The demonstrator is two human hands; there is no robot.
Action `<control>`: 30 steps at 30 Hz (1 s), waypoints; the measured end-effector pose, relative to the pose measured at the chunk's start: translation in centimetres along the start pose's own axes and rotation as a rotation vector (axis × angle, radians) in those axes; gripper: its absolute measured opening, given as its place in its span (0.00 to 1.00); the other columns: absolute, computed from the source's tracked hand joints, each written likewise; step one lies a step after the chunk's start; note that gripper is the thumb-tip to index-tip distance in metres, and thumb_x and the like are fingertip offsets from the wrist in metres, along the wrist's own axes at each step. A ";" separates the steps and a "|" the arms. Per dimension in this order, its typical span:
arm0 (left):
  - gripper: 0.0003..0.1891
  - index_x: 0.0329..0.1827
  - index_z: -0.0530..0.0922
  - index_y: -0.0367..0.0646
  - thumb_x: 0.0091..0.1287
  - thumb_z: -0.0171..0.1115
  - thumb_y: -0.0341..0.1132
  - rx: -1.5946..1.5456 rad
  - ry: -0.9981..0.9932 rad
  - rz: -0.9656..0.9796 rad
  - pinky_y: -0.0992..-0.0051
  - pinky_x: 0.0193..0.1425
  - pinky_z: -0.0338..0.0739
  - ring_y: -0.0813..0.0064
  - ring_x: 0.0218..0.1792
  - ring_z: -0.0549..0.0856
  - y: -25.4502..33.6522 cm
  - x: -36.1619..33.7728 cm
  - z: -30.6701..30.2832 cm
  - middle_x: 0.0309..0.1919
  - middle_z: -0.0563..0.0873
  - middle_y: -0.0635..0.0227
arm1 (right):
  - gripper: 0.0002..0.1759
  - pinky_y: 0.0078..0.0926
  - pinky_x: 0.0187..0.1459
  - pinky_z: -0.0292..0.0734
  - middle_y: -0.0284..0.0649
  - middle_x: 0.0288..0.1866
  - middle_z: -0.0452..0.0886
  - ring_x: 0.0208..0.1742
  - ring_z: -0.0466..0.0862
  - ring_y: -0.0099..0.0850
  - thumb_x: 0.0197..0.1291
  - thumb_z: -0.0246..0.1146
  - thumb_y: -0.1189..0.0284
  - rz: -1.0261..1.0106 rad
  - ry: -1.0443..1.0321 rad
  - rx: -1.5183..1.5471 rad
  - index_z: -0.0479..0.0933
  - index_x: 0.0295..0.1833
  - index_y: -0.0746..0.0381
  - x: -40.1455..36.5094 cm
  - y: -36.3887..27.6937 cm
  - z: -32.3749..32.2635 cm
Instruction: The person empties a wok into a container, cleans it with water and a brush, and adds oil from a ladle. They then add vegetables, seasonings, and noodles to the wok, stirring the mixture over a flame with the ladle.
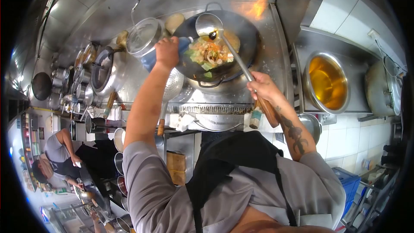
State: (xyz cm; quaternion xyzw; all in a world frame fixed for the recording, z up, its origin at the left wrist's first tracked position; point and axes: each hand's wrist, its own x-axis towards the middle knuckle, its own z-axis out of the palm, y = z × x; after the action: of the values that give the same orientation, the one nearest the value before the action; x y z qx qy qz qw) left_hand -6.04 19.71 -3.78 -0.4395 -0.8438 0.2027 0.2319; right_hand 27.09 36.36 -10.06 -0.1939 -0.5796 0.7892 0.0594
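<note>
My left hand (167,52) is wrapped around a blue bottle (148,59), tipped so its spout points at the ladle. In my right hand (264,87) is the handle of a long metal ladle (208,22), with its bowl over the far part of the wok. A little dark liquid (212,35) shows at the ladle bowl's near edge. Below it, chopped vegetables (211,54), with green leaves and orange and pale pieces, lie in the black wok (250,39). The wok's two loop handles face away from me and towards me.
Flames (258,4) rise behind the wok's right side. A perforated skimmer (173,84) and a wire strainer (144,36) lie left. A steel bowl of yellow oil (325,82) and a large pot (381,88) stand right. Another person (60,155) works at far left.
</note>
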 end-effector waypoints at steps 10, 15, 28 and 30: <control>0.36 0.57 0.69 0.43 0.44 0.75 0.43 -0.158 -0.098 -0.074 0.59 0.49 0.79 0.55 0.47 0.83 1.7 1.6 -0.3 0.44 0.81 0.55 | 0.05 0.20 0.17 0.65 0.33 0.25 0.72 0.15 0.71 0.21 0.58 0.56 0.78 0.023 0.044 -0.024 0.73 0.41 0.66 0.5 -0.9 -1.0; 0.38 0.54 0.69 0.41 0.42 0.76 0.48 -0.561 -0.057 -0.195 0.58 0.48 0.80 0.53 0.45 0.84 1.6 0.5 0.0 0.42 0.83 0.52 | 0.03 0.21 0.17 0.65 0.33 0.24 0.72 0.15 0.72 0.22 0.58 0.57 0.78 0.102 0.043 0.051 0.73 0.38 0.64 1.7 -0.8 -1.6; 0.33 0.53 0.71 0.34 0.47 0.81 0.35 -1.529 0.616 -0.687 0.70 0.49 0.81 0.71 0.43 0.84 -7.2 -16.2 0.6 0.42 0.84 0.60 | 0.19 0.32 0.23 0.76 0.49 0.26 0.81 0.18 0.82 0.32 0.57 0.57 0.74 -0.011 0.341 -0.762 0.73 0.51 0.74 5.5 2.5 -3.8; 0.33 0.53 0.71 0.34 0.48 0.80 0.35 -1.406 0.624 -0.752 0.70 0.49 0.80 0.71 0.43 0.85 -10.2 -20.4 0.9 0.43 0.84 0.59 | 0.19 0.32 0.23 0.76 0.50 0.27 0.81 0.19 0.82 0.33 0.57 0.57 0.73 0.004 0.330 -0.798 0.73 0.52 0.74 6.6 2.0 -3.3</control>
State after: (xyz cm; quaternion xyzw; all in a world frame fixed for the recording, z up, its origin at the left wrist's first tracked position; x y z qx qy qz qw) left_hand -2.77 -2.89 -3.31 -0.2077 -0.7607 -0.5884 0.1790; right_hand 22.55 40.72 -14.31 -0.3262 -0.8218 0.4618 0.0703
